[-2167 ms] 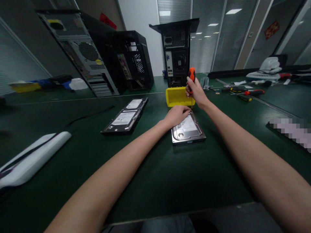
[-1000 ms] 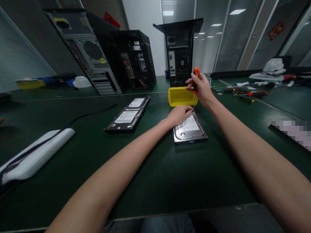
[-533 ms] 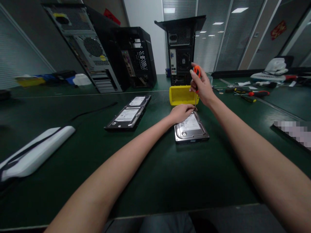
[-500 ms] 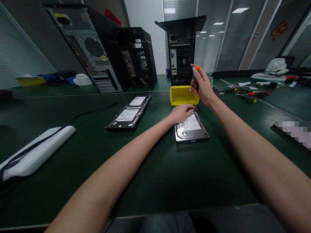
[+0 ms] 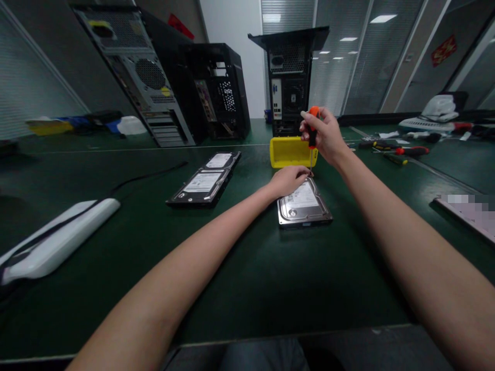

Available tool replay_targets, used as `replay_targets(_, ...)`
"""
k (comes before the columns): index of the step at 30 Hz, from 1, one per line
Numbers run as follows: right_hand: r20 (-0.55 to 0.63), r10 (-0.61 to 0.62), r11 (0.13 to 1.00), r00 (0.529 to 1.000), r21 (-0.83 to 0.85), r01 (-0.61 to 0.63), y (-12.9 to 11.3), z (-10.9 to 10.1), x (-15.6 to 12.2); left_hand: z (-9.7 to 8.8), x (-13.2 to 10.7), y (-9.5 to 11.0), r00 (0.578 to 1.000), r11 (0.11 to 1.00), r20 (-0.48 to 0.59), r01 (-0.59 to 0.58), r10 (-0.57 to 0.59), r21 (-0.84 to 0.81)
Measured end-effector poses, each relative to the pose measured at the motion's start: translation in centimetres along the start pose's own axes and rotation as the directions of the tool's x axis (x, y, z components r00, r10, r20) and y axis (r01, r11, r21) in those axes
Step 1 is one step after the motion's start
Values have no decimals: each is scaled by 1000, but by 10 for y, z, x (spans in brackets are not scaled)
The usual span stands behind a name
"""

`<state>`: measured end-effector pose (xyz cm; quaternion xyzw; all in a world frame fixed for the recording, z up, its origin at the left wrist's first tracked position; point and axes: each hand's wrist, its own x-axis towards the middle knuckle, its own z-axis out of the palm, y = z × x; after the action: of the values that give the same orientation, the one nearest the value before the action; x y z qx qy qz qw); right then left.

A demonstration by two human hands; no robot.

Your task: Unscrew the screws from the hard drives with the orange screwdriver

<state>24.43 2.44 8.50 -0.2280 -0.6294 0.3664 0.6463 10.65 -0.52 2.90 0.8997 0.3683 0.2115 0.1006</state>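
Observation:
A silver hard drive [image 5: 303, 206] lies flat on the green table in front of me. My left hand [image 5: 288, 180] rests curled on its far left corner, fingers pressed on the drive. My right hand [image 5: 324, 135] is closed round an orange-handled screwdriver [image 5: 312, 129], held upright. The thin shaft points down, and its tip meets the drive's far edge right beside my left fingertips.
A yellow tray [image 5: 290, 152] stands just behind the drive. Two more hard drives [image 5: 204, 180] lie to the left. Three open computer cases [image 5: 288, 77] stand at the back. More screwdrivers [image 5: 402, 152] lie at the right, a white object [image 5: 58, 242] with a black cable at the left.
My right hand has shifted its fingers on the screwdriver handle, as in turning it, while the tip stays on the drive's far edge. My left hand has stayed on the drive.

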Motion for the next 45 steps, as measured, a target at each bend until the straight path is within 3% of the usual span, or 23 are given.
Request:
replay_targets(5,29,-42,994,999,-100,45,3,-3,1,1,1,-2,1000,1000,-11,-4,4,-6)
replay_targets(15,19,-47,997,999,-68,48,-1,-5,5,1,-1,0,1000,1000,-19,18,-18,6)
replay_targets(23,-70,-33,998,997,-48,30,-5,-4,6,1,0,1,1000,1000,-25,13,-13,7)
replay_targets(31,-14,-72,991,997,-113,69,0,-6,9,0,0,2,1000,1000,-12,28,-28,9)
replay_targets(36,-30,-7,998,1000,-65,5,-2,-9,8,-1,0,2,1000,1000,-12,21,-21,-2)
replay_targets(42,28,-6,998,1000,-55,7,-7,-4,6,0,0,0,1000,1000,-21,10,-10,-3)
replay_targets(45,-5,5,999,1000,-42,-6,-9,-3,4,0,-1,0,999,1000,-36,-6,6,-9)
